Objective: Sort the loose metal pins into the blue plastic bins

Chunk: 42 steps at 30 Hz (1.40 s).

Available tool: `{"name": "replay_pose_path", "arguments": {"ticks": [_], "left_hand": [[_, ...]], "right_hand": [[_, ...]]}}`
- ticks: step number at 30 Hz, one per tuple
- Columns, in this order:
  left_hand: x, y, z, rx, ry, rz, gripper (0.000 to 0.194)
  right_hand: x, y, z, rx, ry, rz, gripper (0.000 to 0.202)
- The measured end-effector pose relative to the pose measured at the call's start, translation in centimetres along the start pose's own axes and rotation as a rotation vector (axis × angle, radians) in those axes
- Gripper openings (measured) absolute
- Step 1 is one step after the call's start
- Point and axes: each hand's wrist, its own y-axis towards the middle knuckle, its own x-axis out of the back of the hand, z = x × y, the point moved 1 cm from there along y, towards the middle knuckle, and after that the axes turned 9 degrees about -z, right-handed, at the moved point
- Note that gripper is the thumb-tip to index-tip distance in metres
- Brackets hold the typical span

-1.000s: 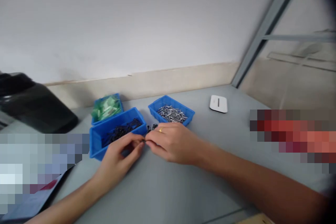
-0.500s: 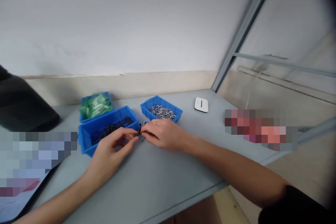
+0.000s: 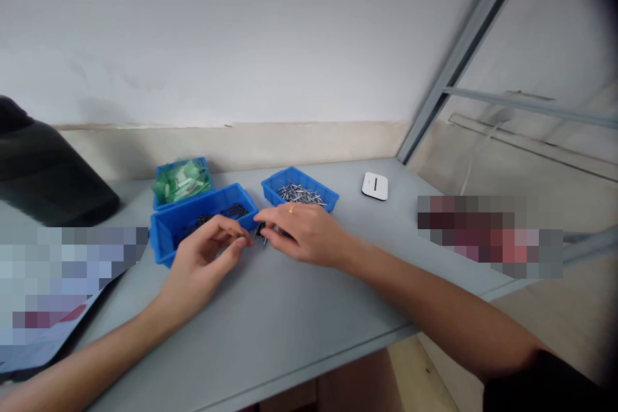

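My left hand (image 3: pixel 205 264) is in front of a blue bin with small black parts (image 3: pixel 236 210). Its thumb and fingertips are pinched together, and whatever is between them is too small to make out. Just to the right, my right hand (image 3: pixel 309 235) hovers low over the table, fingers apart and bent. Partly hidden under its fingers lie a few small dark and metal pieces (image 3: pixel 262 232). Behind this hand is another blue bin (image 3: pixel 333 201) with many thin silver pins (image 3: pixel 299 194).
A third blue bin holds green plastic packets (image 3: pixel 183 181) at the back. A dark bottle-like object (image 3: pixel 53 174) leans in at left, above a blurred-out flat item (image 3: pixel 62 296). A white device (image 3: pixel 375 186) lies on the grey table (image 3: pixel 270 322). Metal posts (image 3: pixel 454 64) rise at right.
My hands have drawn apart; the right fingers have spread and lifted off what both fingertips met on. The left hand stays pinched, slightly further left. The view has shifted a little.
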Motion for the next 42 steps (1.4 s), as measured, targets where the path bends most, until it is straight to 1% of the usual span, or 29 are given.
{"name": "replay_pose_path", "arguments": {"ticks": [5,9,14,19,23,27,33,36,40,42], "left_hand": [[-0.3,0.2,0.0,0.057,0.015,0.046,0.025],[-0.1,0.4,0.0,0.093,0.026,0.088,0.025],[-0.2,0.5,0.0,0.117,0.009,0.168,0.025],[-0.4,0.3,0.3,0.15,-0.035,0.173,0.021],[-0.4,0.3,0.5,0.157,-0.052,0.165,0.02],[-0.4,0.3,0.3,0.13,-0.053,0.161,0.026],[-0.5,-0.3,-0.2,0.051,-0.004,0.155,0.023],[-0.4,-0.4,-0.4,-0.009,0.051,0.165,0.021],[-0.3,-0.3,-0.5,-0.108,0.17,0.172,0.021],[-0.1,-0.2,-0.5,-0.159,0.248,0.154,0.023]], "right_hand": [[-0.1,-0.2,-0.4,0.114,-0.05,0.088,0.031],[0.0,-0.3,-0.4,0.15,-0.056,0.101,0.034],[0.1,-0.3,-0.1,0.154,-0.069,0.158,0.033],[0.1,-0.2,-0.2,0.21,-0.049,0.092,0.03],[-0.1,-0.2,-0.2,0.177,-0.014,0.004,0.032],[-0.3,-0.2,-0.1,0.175,0.023,-0.081,0.034],[-0.2,-0.2,0.0,0.177,0.012,-0.154,0.029],[-0.3,-0.3,-0.1,0.135,-0.032,-0.119,0.033],[-0.8,-0.4,-0.6,0.145,-0.085,0.016,0.033],[-1.0,-0.5,-0.8,0.144,-0.101,0.04,0.036]]}}
